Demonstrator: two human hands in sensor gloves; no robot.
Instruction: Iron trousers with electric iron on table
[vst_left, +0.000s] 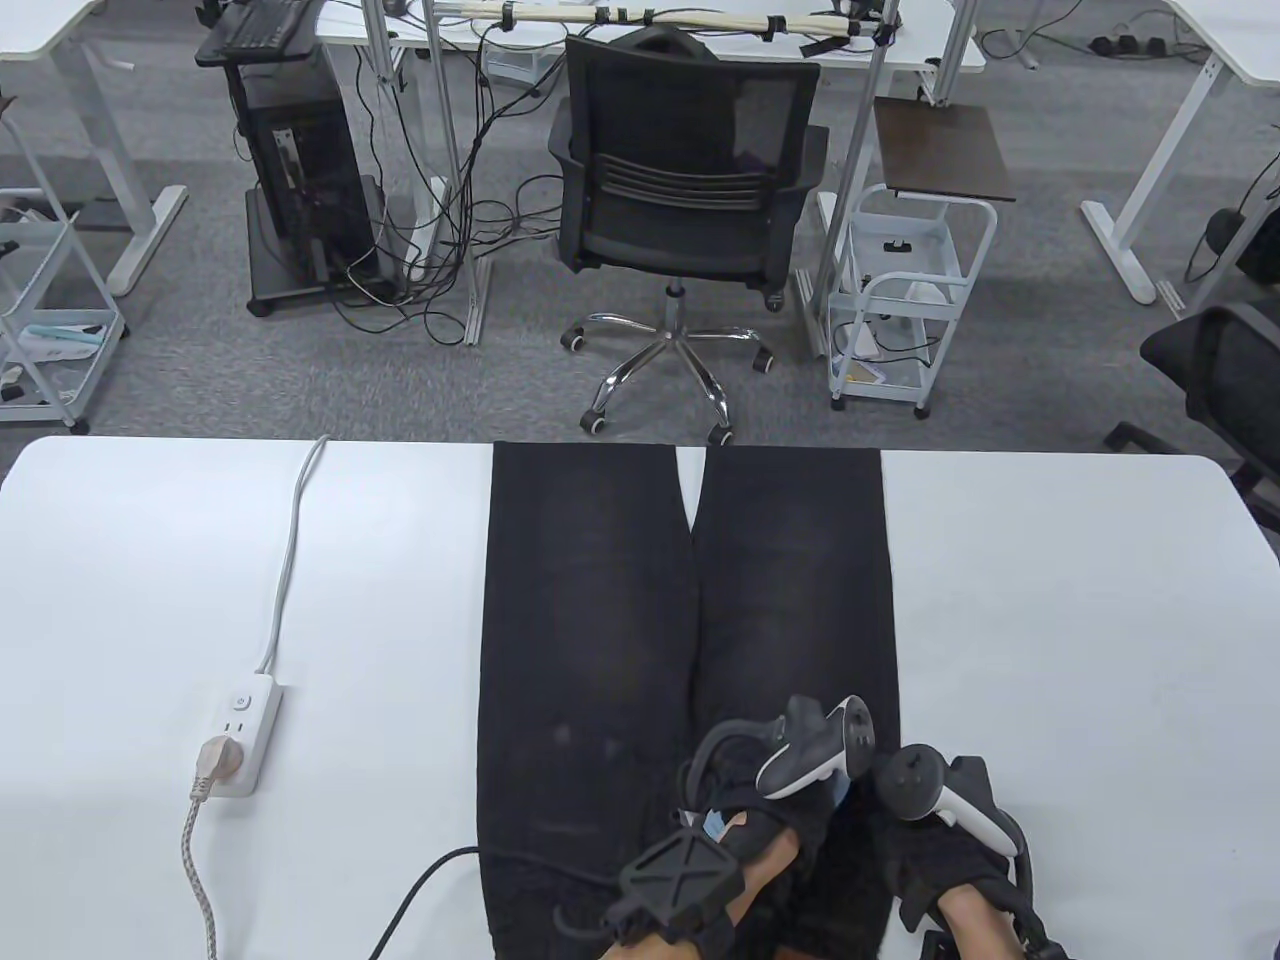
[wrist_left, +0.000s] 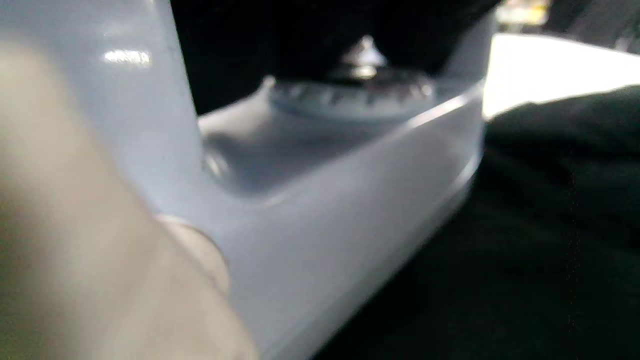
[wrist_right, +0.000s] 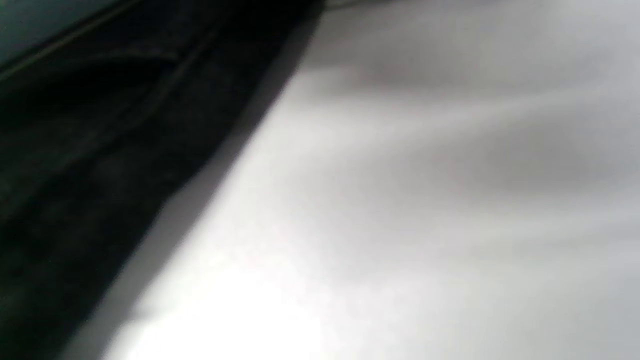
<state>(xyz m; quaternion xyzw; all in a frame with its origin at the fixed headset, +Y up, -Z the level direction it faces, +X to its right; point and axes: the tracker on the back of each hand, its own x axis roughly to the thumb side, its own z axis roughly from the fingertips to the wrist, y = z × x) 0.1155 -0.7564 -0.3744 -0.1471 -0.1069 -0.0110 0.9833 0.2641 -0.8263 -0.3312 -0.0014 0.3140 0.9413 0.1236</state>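
Observation:
Black trousers (vst_left: 590, 620) lie flat down the middle of the white table (vst_left: 1050, 620), legs pointing away. My left hand (vst_left: 790, 800) is over the near right leg and grips a pale blue iron (wrist_left: 310, 210). Only a sliver of the iron (vst_left: 716, 824) shows under the hand in the table view. In the left wrist view the iron's dial (wrist_left: 350, 92) and the dark cloth (wrist_left: 550, 225) beside it show. My right hand (vst_left: 935, 860) rests at the trousers' right edge; its fingers are hidden. The right wrist view shows that edge (wrist_right: 90, 150) against the table (wrist_right: 400, 200).
A white power strip (vst_left: 240, 735) lies on the table's left side with a beige plug and braided cord (vst_left: 200, 870) in it. A black cord (vst_left: 420, 890) runs from the near edge towards the trousers. An office chair (vst_left: 680, 190) stands beyond the table.

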